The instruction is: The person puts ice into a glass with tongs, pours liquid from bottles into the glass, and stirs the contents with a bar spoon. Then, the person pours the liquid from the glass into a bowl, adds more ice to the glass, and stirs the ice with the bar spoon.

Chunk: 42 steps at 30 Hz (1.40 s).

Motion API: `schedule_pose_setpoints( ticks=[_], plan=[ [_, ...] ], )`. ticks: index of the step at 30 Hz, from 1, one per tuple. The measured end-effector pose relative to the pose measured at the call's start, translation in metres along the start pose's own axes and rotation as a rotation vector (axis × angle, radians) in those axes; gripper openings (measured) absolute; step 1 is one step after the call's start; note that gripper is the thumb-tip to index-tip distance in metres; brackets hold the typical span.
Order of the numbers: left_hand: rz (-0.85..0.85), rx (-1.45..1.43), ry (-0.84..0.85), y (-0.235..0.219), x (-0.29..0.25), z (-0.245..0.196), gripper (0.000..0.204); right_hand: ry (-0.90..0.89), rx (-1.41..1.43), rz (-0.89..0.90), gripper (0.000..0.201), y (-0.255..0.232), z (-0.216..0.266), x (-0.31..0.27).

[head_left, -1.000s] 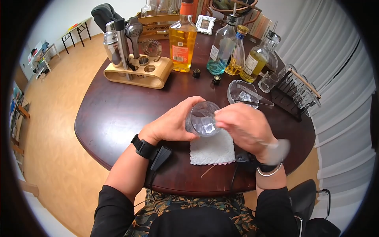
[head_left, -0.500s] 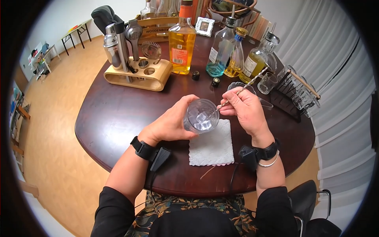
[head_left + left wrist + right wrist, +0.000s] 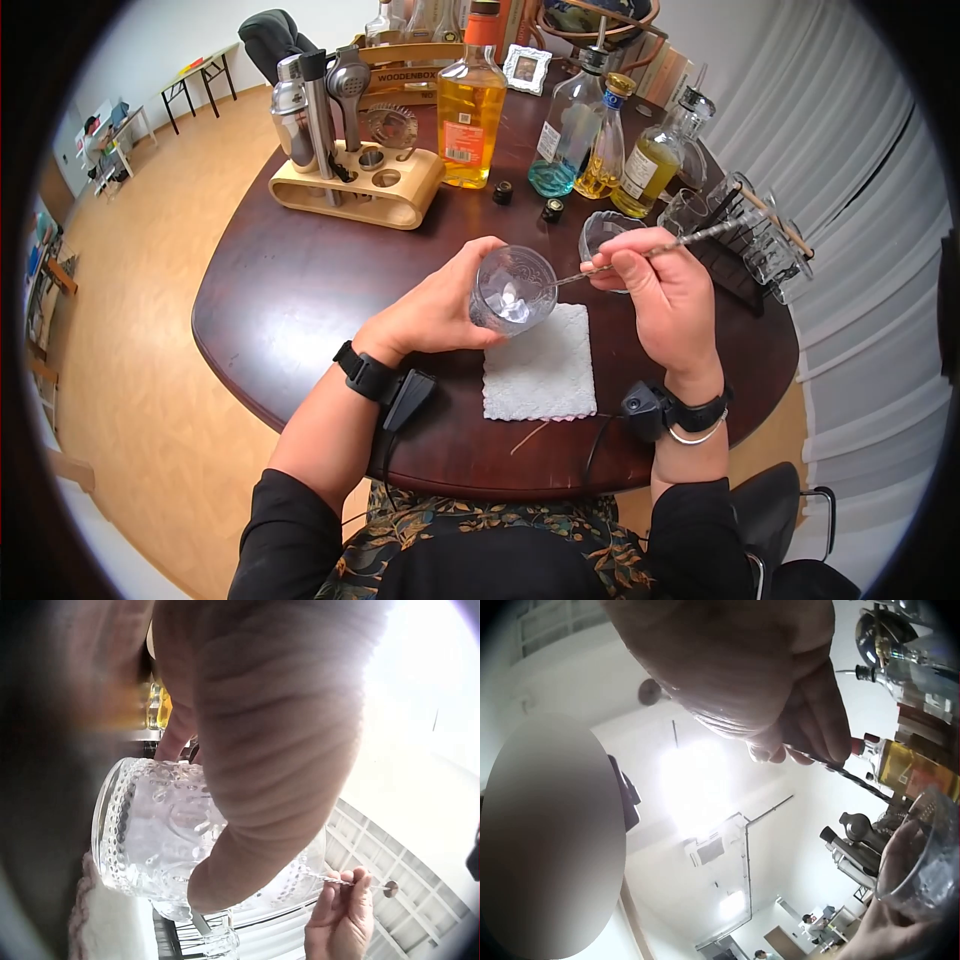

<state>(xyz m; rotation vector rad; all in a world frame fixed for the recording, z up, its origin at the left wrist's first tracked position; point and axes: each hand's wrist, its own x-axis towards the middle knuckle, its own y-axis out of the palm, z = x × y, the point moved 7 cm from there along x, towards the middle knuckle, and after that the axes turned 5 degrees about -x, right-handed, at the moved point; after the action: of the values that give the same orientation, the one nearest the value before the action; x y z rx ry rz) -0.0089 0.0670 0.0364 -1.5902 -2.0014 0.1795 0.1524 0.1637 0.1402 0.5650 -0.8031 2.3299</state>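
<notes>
My left hand [image 3: 435,305] holds a clear textured glass [image 3: 490,300] from its left side, thumb and fingers around it. Tilted, the glass shows several ice cubes [image 3: 512,306] in its bottom. My right hand [image 3: 668,295] pinches a bar spoon [image 3: 690,238] by its twisted shaft. The spoon's lower end passes over the right rim into the glass, where its tip is hidden. A round end [image 3: 391,889] of the spoon sticks out beyond the right-hand fingers in the left wrist view. A folded white cloth [image 3: 540,370] lies on the table below the glass.
Behind stand a wooden bar-tool stand [image 3: 345,200], an amber bottle [image 3: 470,125], a bluish bottle [image 3: 560,140] and a yellow-green bottle [image 3: 645,175]. Two black caps lie before them. A glass bowl [image 3: 603,232] and a rack of glasses [image 3: 745,240] are at right.
My right hand has drawn back from over the glass and moved to the right. The spoon's shaft has swung lower toward the right. The ice has shifted; the left hand keeps its hold.
</notes>
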Motion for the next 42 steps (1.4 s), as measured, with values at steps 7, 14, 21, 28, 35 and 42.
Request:
schedule_pose_setpoints(
  ticks=[7,14,21,28,35,42],
  plan=[
    [0.004,-0.02,0.001,0.001,0.0,0.002,0.095,-0.412,-0.418,0.159,0.017,0.031,0.03,-0.007],
    [0.031,0.01,0.017,0.001,0.0,-0.002,0.095,0.241,0.161,-0.043,0.009,0.025,-0.055,0.002],
    [0.029,-0.011,0.04,0.002,0.001,0.0,0.093,0.35,0.263,-0.076,0.011,0.023,-0.067,0.005],
    [0.016,-0.014,0.031,0.002,0.001,0.001,0.093,0.208,0.246,-0.145,0.011,0.01,-0.043,0.006],
    [0.012,-0.045,0.013,0.001,0.001,0.003,0.095,-0.258,-0.133,-0.22,0.014,0.004,0.006,-0.008],
    [0.003,-0.045,0.013,0.001,-0.001,0.0,0.097,-0.527,-0.475,0.249,0.02,0.05,0.021,-0.013]
  ],
)
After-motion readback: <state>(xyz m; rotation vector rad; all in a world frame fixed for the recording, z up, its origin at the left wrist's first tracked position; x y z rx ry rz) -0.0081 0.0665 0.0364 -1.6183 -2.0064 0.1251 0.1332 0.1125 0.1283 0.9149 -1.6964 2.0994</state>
